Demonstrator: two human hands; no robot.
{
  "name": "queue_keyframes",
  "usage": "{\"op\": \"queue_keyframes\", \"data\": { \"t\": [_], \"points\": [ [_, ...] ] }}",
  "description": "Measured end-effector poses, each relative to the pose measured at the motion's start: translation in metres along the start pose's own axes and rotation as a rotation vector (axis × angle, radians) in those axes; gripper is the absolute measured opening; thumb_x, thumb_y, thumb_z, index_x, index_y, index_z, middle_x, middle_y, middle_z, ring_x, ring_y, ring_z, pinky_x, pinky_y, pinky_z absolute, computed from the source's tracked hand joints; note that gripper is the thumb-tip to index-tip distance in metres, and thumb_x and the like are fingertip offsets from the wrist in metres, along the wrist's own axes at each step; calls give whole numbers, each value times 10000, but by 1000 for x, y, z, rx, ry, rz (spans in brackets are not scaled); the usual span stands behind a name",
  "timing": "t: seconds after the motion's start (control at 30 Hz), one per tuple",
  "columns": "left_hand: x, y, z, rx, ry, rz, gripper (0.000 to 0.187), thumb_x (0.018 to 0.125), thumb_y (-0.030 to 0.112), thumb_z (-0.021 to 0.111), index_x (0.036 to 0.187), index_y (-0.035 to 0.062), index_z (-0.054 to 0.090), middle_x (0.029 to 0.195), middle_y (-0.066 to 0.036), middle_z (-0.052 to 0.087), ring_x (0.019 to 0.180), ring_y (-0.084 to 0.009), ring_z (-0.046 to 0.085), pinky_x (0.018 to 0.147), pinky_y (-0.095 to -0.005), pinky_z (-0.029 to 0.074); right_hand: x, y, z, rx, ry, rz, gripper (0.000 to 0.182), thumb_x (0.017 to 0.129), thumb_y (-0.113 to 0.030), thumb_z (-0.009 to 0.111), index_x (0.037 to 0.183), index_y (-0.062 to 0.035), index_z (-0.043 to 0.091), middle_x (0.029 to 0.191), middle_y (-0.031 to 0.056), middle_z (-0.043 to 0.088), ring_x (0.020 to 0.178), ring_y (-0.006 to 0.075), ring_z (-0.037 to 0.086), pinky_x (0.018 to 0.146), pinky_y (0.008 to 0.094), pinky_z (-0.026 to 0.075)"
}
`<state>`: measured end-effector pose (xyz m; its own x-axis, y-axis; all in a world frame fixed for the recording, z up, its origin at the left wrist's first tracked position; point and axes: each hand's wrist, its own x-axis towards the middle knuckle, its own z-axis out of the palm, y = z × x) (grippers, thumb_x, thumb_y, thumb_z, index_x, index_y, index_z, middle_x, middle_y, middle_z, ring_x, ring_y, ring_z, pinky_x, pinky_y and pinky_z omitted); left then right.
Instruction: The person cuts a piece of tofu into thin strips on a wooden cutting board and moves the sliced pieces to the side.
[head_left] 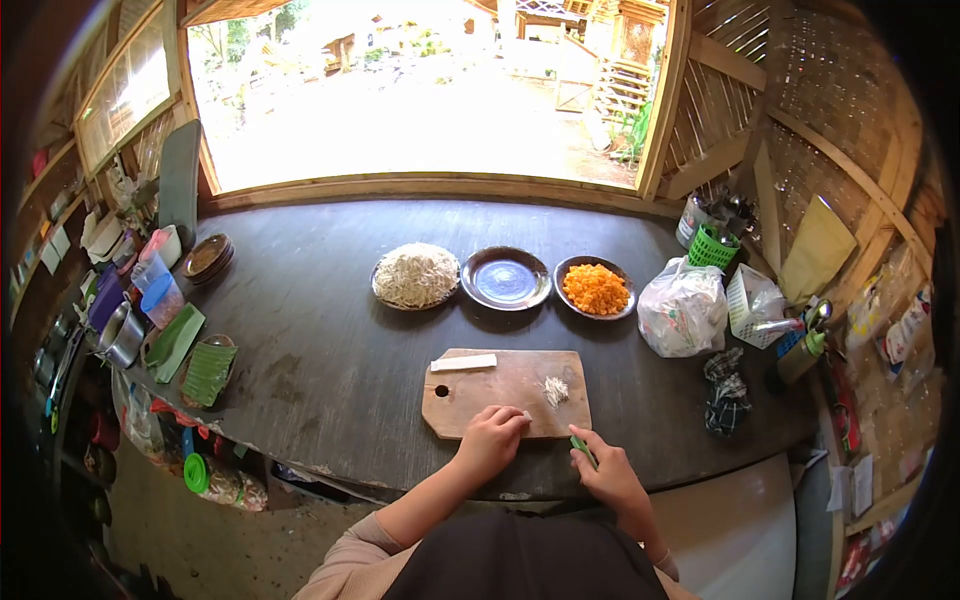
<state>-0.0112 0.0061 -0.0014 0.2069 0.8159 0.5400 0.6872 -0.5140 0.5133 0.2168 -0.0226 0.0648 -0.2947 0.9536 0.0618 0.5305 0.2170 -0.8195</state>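
Observation:
My left hand [492, 437] rests at the near edge of the wooden cutting board [475, 395]. Its fingers are closed over a small pale piece of food [526, 416], mostly hidden under the fingertips. My right hand [610, 470] grips a knife by its green handle [582, 447], just off the board's near right corner; the blade cannot be made out. A small heap of thin white shreds [555, 391] lies on the right part of the board. Near the far left edge of the board lies a white rectangular strip [463, 363].
Beyond the board stand a plate of white shreds [416, 275], a bare dark plate [507, 278] and a plate of orange pieces [596, 289]. A white plastic bag [683, 308] and a crumpled dark cloth [727, 392] lie right. Banana leaf pieces [210, 374] lie left.

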Motion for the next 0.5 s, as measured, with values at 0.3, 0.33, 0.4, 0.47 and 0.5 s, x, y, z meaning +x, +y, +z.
{"op": "queue_keyframes", "data": {
  "t": [0.3, 0.33, 0.4, 0.47, 0.5],
  "points": [
    [-1, 3, 8, 147, -37, 82, 322, 768, 35, 631, 1083, 56, 693, 1169, -55, 664, 1080, -264, 605, 910, -393, 514, 0, -5, 16, 57, -37, 1, 400, 960, -115, 551, 1358, -75, 535, 959, 244, 685, 825, 351, 695, 774, 393, 539],
    [-2, 4, 8, 179, -55, 79, 323, 777, 51, 628, 1094, 61, 689, 1182, -49, 660, 1091, -257, 602, 920, -390, 508, -1, -6, 17, 51, -5, -58, 397, 959, -110, 547, 1354, -64, 535, 964, 250, 685, 844, 371, 692, 783, 407, 538],
    [-3, 5, 9, 206, -76, 79, 324, 787, 67, 625, 1105, 65, 685, 1195, -43, 657, 1102, -250, 598, 930, -387, 502, -1, 0, 22, 40, -16, -66, 397, 955, -105, 548, 1349, -56, 535, 977, 257, 684, 874, 391, 686, 795, 421, 536],
    [-4, 7, 8, 257, -62, 92, 317, 799, 97, 620, 1108, 69, 681, 1224, -34, 646, 1129, -245, 586, 937, -385, 491, -1, 4, 25, 29, -28, -78, 396, 951, -100, 550, 1343, -48, 535, 990, 264, 682, 905, 410, 680, 806, 435, 534],
    [-4, 8, 8, 257, -62, 91, 317, 799, 97, 620, 1108, 69, 681, 1224, -34, 646, 1129, -245, 586, 937, -385, 491, -1, 5, 26, 15, -26, -84, 402, 954, -100, 556, 1354, -60, 533, 986, 237, 691, 871, 362, 694, 794, 409, 535]
  ]
}}
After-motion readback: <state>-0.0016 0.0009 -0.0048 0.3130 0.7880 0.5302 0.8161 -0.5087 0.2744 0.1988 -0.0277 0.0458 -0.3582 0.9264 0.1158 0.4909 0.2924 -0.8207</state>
